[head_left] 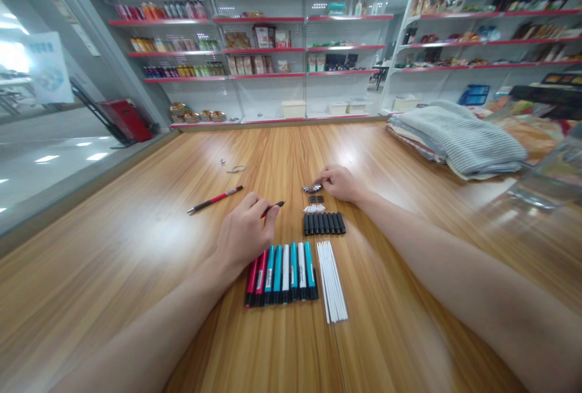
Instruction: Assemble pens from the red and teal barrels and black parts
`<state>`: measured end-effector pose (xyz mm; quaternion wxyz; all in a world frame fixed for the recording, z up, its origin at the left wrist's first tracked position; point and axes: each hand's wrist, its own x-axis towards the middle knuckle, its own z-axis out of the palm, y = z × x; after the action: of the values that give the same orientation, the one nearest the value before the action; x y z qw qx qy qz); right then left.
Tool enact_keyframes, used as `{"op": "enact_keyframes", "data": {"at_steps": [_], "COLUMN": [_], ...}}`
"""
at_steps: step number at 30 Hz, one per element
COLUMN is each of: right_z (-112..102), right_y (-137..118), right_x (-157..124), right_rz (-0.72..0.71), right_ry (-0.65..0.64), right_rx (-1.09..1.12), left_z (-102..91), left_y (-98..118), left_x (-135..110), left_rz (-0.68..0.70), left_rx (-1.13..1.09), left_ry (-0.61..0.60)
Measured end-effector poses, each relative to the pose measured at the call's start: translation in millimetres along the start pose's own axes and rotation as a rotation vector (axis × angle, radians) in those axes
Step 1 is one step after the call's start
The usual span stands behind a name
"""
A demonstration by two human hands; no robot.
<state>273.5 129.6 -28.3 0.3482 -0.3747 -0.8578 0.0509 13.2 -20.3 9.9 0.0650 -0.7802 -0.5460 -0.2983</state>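
My left hand (245,227) is closed around a pen (276,207); its dark tip and a bit of red show, the rest hidden by the fingers. Beneath this hand lies a row of red, blue and white pen barrels (285,275). My right hand (340,183) has its fingertips pinched at a fan of small silvery pieces (310,188); whether one is between them I cannot make out. Below these are small dark pieces (316,199), small white pieces (314,208), black grip sleeves (324,224) and thin white refills (332,282).
A whole red and black pen (215,199) lies on the wooden table (136,259) at left, with a small ring-like loop (236,169) beyond it. Folded striped cloths (459,138) and a clear container (545,168) are at right. Stocked shelves (259,50) stand behind.
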Motion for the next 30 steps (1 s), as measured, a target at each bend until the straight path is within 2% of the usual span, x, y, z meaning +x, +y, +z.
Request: {"op": "enact_keyframes", "data": {"at_steps": [30], "right_z": [-4.0], "right_y": [-7.0], "right_x": [0.3], "right_rz": [0.039], "right_ry": [-0.019], "right_rx": [-0.033], "left_z": [-0.8], "left_y": [0.9], "left_x": [0.4], "left_rz": [0.003], "left_rx": [-0.004], "left_ry": [-0.006]}}
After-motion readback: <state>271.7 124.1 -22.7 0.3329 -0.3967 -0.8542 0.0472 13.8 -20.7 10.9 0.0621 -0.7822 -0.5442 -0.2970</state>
